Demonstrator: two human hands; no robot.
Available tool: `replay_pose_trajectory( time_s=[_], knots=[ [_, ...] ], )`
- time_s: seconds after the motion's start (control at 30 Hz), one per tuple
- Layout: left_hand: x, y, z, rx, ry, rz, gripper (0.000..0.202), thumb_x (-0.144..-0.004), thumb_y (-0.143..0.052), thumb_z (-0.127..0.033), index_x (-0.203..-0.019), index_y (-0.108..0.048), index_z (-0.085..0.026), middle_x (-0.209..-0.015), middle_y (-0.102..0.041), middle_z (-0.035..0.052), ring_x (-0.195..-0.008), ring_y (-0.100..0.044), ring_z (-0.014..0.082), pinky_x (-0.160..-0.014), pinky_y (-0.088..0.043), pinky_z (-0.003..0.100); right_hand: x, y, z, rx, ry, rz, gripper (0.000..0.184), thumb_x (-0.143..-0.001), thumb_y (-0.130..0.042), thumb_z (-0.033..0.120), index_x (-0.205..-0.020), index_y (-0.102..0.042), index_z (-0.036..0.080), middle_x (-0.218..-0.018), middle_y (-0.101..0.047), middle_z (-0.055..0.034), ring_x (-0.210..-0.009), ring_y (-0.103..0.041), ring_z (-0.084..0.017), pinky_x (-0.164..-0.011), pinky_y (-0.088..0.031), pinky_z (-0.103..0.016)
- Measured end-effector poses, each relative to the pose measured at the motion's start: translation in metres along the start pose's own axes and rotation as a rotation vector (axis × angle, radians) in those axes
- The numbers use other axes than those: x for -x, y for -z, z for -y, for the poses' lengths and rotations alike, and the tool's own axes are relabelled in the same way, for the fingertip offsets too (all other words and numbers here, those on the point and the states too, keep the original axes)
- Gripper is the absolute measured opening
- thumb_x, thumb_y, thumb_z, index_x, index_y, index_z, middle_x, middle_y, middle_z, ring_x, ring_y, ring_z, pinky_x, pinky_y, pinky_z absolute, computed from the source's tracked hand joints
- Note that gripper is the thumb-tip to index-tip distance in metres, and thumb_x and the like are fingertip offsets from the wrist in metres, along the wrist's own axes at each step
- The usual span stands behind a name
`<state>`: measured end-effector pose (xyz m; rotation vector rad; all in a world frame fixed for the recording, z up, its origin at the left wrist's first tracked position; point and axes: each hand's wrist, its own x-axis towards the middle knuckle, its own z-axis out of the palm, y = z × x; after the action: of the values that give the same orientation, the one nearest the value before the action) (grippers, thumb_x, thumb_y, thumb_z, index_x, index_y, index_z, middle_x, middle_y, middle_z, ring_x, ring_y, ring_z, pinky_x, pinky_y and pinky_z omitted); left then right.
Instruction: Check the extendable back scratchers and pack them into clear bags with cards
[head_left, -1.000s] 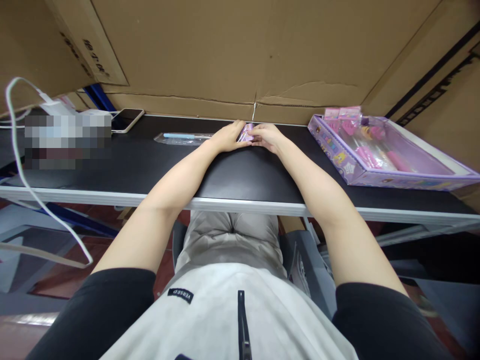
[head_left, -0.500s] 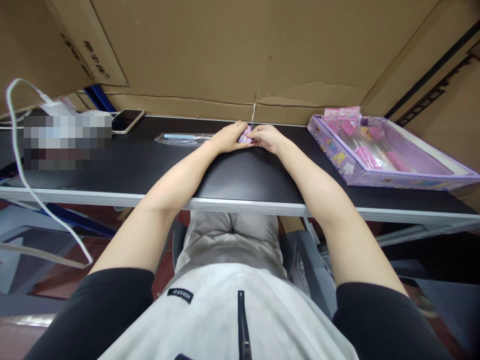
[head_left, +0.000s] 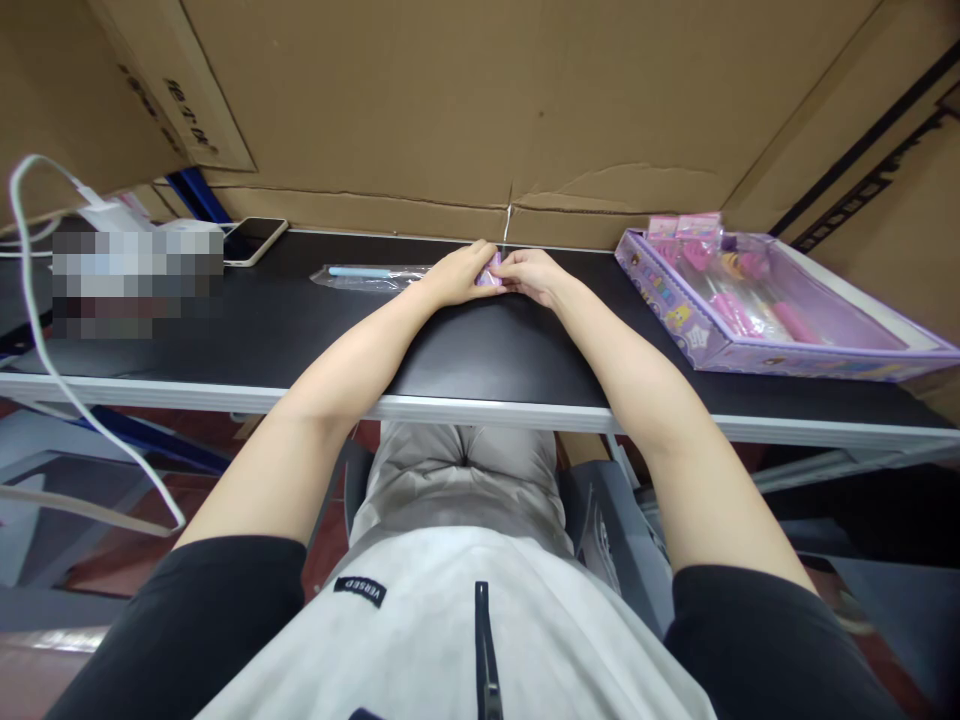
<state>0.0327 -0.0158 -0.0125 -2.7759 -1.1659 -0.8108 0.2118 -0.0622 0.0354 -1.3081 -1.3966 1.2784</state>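
Observation:
At the far middle of the table, a small purple packet sits between both hands, mostly covered by fingers. My left hand is closed around its left side, palm down. On the other side my right hand pinches its right edge with thumb and fingertips. What kind of item the packet is cannot be made out. Just left of my left hand lies a light-blue stick-like item in a clear plastic sleeve, its right end hidden behind the hand and wrist.
On the right stands a purple printed open box with pink items in clear wrapping. A phone lies at the back left, near a white charger with a cable. Cardboard panels enclose the black table.
The purple packet looks slightly turned between the fingers, with less glare on it. Both hands stay in nearly the same place.

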Motion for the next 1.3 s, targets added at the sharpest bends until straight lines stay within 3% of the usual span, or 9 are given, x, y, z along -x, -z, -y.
replay_pose_trajectory(
  time_s=[0.33,0.6,0.9,1.03,1.2,1.3],
  knots=[
    [0.001,0.001,0.008,0.018,0.118,0.057,0.084,-0.09,-0.08,-0.06,-0.155,-0.054,-0.014,-0.156,-0.065,0.0249,-0.145,-0.063,0.0435,-0.119,-0.051,0.052,0.0,0.004,0.003,0.038,-0.019,-0.063,0.044,-0.105,-0.065,-0.002,-0.068,-0.053,0.017,-0.06,-0.063,-0.0002,-0.058,-0.06,-0.008,-0.066,-0.054,-0.02],
    [0.0,0.005,0.006,-0.037,0.143,0.103,0.063,-0.095,-0.074,-0.06,-0.135,-0.069,-0.012,-0.136,-0.074,0.0235,-0.13,-0.071,0.0421,-0.111,-0.055,0.051,0.002,0.002,0.003,0.065,-0.009,-0.077,0.046,-0.105,-0.068,-0.001,-0.066,-0.052,0.018,-0.06,-0.061,0.0005,-0.058,-0.057,-0.007,-0.062,-0.05,-0.018],
    [0.0,0.002,0.005,-0.023,0.111,0.068,0.058,-0.097,-0.072,-0.06,-0.133,-0.069,-0.015,-0.129,-0.076,0.0212,-0.126,-0.072,0.0405,-0.109,-0.056,0.052,-0.001,-0.002,-0.001,0.093,0.035,-0.067,0.046,-0.1,-0.082,0.011,-0.066,-0.052,0.019,-0.056,-0.06,0.0024,-0.052,-0.055,-0.006,-0.052,-0.046,-0.014],
    [0.0,0.002,0.0,0.006,0.087,0.052,0.064,-0.096,-0.072,-0.062,-0.14,-0.067,-0.016,-0.133,-0.076,0.021,-0.129,-0.072,0.0409,-0.111,-0.056,0.052,-0.005,-0.004,-0.003,0.133,0.059,-0.12,0.046,-0.103,-0.078,0.01,-0.068,-0.051,0.02,-0.055,-0.058,0.0026,-0.051,-0.057,-0.008,-0.052,-0.05,-0.016],
    [0.002,0.003,0.002,0.01,0.124,0.055,0.086,-0.09,-0.079,-0.062,-0.159,-0.057,-0.016,-0.159,-0.066,0.0227,-0.148,-0.063,0.0426,-0.121,-0.051,0.053,-0.011,0.003,-0.005,0.164,0.033,-0.131,0.038,-0.102,-0.075,0.004,-0.073,-0.054,0.02,-0.061,-0.061,0.0013,-0.054,-0.058,-0.008,-0.052,-0.053,-0.016],
    [0.002,0.005,0.006,0.025,0.145,0.078,0.088,-0.087,-0.08,-0.063,-0.157,-0.062,-0.014,-0.155,-0.069,0.0224,-0.144,-0.066,0.0413,-0.119,-0.052,0.05,-0.015,0.01,-0.005,0.171,0.021,-0.138,0.034,-0.099,-0.075,0.001,-0.077,-0.057,0.02,-0.062,-0.06,0.0014,-0.056,-0.058,-0.009,-0.053,-0.055,-0.017]
  ],
)
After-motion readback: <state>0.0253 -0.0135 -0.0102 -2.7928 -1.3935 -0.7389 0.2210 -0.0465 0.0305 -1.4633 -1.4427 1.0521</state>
